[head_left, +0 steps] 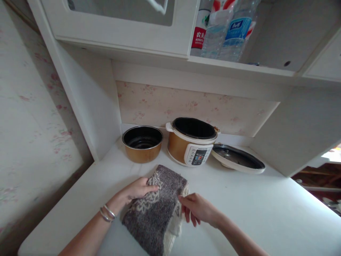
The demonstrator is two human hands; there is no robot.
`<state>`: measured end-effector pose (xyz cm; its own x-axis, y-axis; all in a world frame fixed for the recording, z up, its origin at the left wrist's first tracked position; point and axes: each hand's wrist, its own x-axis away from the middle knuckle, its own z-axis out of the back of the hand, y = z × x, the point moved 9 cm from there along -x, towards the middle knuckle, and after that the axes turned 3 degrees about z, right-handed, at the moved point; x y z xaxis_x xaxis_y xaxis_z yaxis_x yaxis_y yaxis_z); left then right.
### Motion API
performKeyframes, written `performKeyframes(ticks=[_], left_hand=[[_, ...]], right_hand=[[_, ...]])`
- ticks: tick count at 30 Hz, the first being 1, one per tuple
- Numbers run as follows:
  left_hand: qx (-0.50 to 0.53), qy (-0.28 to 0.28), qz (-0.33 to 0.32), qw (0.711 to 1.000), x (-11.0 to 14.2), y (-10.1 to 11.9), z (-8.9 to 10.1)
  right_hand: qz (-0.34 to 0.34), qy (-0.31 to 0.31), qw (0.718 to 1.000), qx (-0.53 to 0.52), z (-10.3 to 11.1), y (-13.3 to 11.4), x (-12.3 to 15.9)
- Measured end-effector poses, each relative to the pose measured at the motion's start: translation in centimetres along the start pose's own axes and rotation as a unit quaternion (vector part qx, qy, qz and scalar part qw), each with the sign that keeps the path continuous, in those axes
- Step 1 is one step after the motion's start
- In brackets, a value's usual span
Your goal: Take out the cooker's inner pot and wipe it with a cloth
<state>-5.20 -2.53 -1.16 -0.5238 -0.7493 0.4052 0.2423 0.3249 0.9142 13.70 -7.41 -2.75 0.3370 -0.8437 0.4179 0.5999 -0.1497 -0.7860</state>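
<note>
A folded grey cloth (165, 202) with a cream pattern and a pale underside is held up at the front of the white counter. My left hand (141, 188) grips its left side, thumb on the patterned face and the other fingers hidden behind. At its right edge, my right hand (194, 208) pinches the border between thumb and forefinger, the remaining fingers curled below. Beyond the cloth stand a gold inner pot (142, 153) with a dark inside and a gold-and-white electric cooker (178, 145) without its lid on.
The cooker's lid (239, 165) lies upturned on the counter (226, 202), right of the cooker. Overhead, a white cabinet (119, 39) juts out, with several plastic bottles (215, 39) on its open shelf. A side panel (90, 103) bounds the left.
</note>
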Motion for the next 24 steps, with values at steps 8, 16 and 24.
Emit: performKeyframes(ticks=[8, 16, 24], left_hand=[[0.273, -0.037, -0.034, 0.961, 0.8, 2.6, -2.2], [0.350, 0.005, -0.078, 0.934, -0.1, 3.7, -1.8], [0.203, 0.089, -0.143, 0.965, 0.3, 4.2, 0.8]], right_hand=[[-0.005, 0.104, 0.956, -0.273, 1.4, 2.8, 1.2], [0.050, -0.083, 0.796, -0.597, -2.4, -4.9, 0.0], [-0.008, -0.098, 0.745, -0.660, -4.3, -5.3, -2.6]])
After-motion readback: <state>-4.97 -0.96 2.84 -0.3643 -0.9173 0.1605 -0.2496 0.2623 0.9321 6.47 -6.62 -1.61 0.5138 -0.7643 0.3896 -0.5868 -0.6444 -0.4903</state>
